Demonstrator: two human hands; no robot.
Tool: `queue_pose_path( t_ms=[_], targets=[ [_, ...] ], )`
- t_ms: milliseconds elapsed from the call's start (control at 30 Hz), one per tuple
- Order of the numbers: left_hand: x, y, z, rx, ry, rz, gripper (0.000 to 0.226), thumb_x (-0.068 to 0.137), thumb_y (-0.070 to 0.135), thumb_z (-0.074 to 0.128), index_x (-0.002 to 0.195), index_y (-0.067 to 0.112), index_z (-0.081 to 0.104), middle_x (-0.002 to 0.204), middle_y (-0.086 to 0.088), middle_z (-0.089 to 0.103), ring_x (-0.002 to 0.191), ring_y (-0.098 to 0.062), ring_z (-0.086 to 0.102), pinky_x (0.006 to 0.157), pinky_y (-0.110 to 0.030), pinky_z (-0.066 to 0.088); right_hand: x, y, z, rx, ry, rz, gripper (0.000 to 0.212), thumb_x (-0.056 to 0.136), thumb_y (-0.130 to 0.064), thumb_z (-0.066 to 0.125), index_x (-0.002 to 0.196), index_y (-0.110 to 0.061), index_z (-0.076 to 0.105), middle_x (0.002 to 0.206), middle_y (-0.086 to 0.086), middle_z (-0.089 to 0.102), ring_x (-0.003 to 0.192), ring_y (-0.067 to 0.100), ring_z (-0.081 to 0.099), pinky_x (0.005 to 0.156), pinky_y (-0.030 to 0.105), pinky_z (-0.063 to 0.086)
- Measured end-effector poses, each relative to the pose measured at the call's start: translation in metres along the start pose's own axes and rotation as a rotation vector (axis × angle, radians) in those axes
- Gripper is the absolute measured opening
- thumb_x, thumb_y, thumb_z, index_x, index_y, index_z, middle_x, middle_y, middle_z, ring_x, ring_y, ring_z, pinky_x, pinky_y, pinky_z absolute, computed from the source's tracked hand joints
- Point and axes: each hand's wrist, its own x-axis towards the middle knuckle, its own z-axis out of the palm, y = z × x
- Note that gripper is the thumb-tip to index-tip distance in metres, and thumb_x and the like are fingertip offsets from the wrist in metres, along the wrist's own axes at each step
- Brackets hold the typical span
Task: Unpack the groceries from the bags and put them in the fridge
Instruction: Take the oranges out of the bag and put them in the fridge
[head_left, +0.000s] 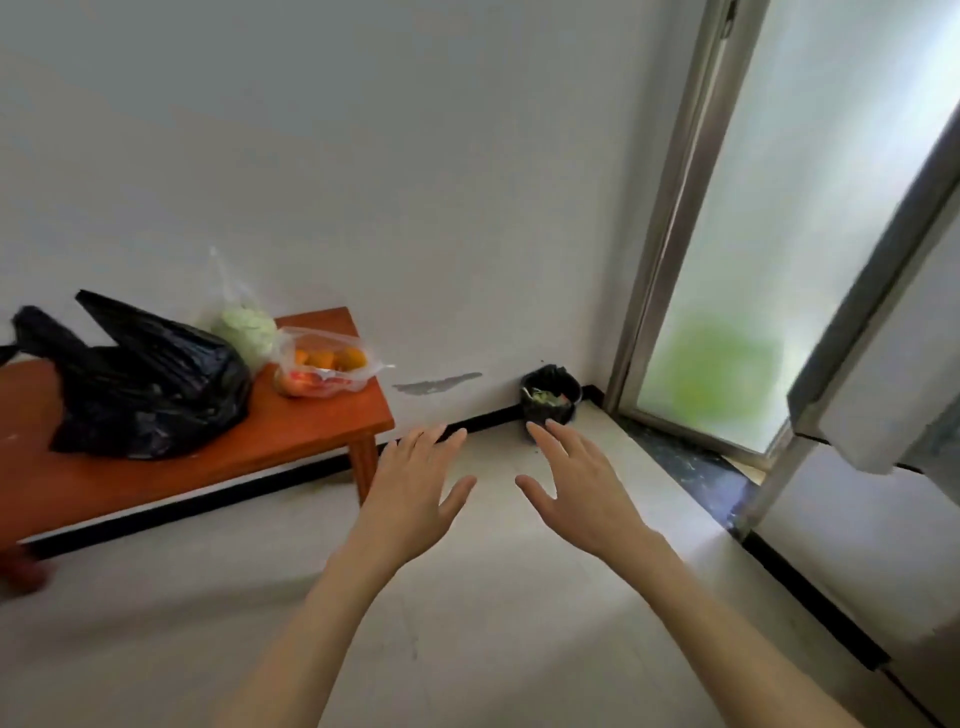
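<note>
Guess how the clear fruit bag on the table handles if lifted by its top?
The clear fruit bag is thin film, so probably floppy, sagging under the round fruit inside. That fruit may shift or roll. It lies near the table edge, so a push might tip it off.

Both forearms are bare to the frame edge, left hand (415, 483) and right hand (582, 488) ringless.

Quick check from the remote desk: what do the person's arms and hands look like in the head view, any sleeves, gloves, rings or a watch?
Both arms are bare as far as the frame shows, with no sleeve in view. The left hand and right hand wear no gloves, and no ring, watch or bracelet shows on the fingers or wrists. No markings are visible on either forearm.
</note>
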Motion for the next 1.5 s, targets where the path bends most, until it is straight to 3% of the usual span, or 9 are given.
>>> queue_pose_path(
  t_ms=[133,267,533,833,1033,1267,1400,1500],
  targets=[
    [0.038,-0.062,-0.02,0.032,-0.011,-0.136,0.057,0.096,0.046,0.033,0.146,0.02,0.022,0.154,-0.004,0.02,0.143,-0.022,0.011,0.115,-0.037,0.01,0.082,-0.02,0.013,0.05,-0.017,-0.085,0.062,0.095,-0.042,0.043,0.148,-0.019,0.02,0.154,0.004,0.022,0.143,0.02,0.017,0.116,0.033,0.015],
    [0.069,-0.112,-0.029,-0.018,0.035,-0.22,0.056,0.096,0.044,0.036,0.144,0.019,0.027,0.153,-0.003,0.022,0.143,-0.019,0.011,0.115,-0.035,0.011,0.15,-0.033,0.025,0.091,-0.019,-0.14,0.06,0.095,-0.039,0.046,0.147,-0.017,0.024,0.152,0.004,0.028,0.141,0.02,0.022,0.115,0.03,0.018],
    [0.109,-0.208,0.002,-0.042,-0.094,-0.397,0.054,0.097,0.045,0.033,0.145,0.024,0.024,0.154,0.001,0.019,0.143,-0.016,0.01,0.115,-0.033,0.011,0.259,-0.07,0.074,0.129,-0.153,-0.183,0.058,0.096,-0.039,0.043,0.147,-0.019,0.022,0.153,0.002,0.025,0.142,0.018,0.021,0.114,0.031,0.023],
    [0.191,-0.337,0.032,-0.145,-0.103,-0.323,0.048,0.096,0.038,0.04,0.141,0.023,0.032,0.148,0.004,0.029,0.138,-0.012,0.021,0.113,-0.03,0.019,0.391,-0.108,0.149,0.151,-0.186,-0.14,0.054,0.096,-0.038,0.044,0.145,-0.021,0.028,0.149,-0.001,0.032,0.138,0.016,0.029,0.11,0.029,0.029],
    [0.253,-0.419,0.047,-0.158,-0.187,-0.266,0.049,0.096,0.037,0.04,0.141,0.02,0.034,0.148,-0.004,0.03,0.138,-0.02,0.023,0.113,-0.036,0.024,0.47,-0.131,0.187,0.048,-0.234,-0.117,0.051,0.097,-0.039,0.042,0.143,-0.021,0.033,0.148,0.0,0.036,0.135,0.018,0.034,0.109,0.031,0.032],
    [0.31,-0.457,0.091,-0.201,-0.309,-0.234,0.048,0.097,0.032,0.04,0.142,0.019,0.031,0.15,-0.003,0.026,0.141,-0.019,0.017,0.114,-0.036,0.018,0.534,-0.133,0.235,0.019,-0.314,-0.119,0.04,0.098,-0.032,0.041,0.137,-0.022,0.042,0.142,-0.001,0.043,0.13,0.017,0.038,0.105,0.029,0.036],
    [0.339,-0.469,0.117,-0.131,-0.351,-0.237,0.047,0.097,0.03,0.04,0.142,0.021,0.029,0.151,0.0,0.024,0.141,-0.019,0.017,0.115,-0.04,0.007,0.574,-0.126,0.26,0.007,-0.365,-0.24,0.035,0.097,-0.027,0.044,0.131,-0.019,0.048,0.139,0.001,0.046,0.13,0.02,0.037,0.104,0.029,0.035],
    [0.358,-0.484,0.138,-0.067,-0.358,-0.254,0.048,0.096,0.029,0.042,0.142,0.023,0.029,0.15,0.002,0.026,0.138,-0.018,0.022,0.114,-0.04,0.018,0.605,-0.118,0.283,0.004,-0.417,-0.348,0.031,0.094,-0.023,0.05,0.124,-0.018,0.054,0.133,0.001,0.05,0.124,0.02,0.042,0.102,0.028,0.038]
  ],
)
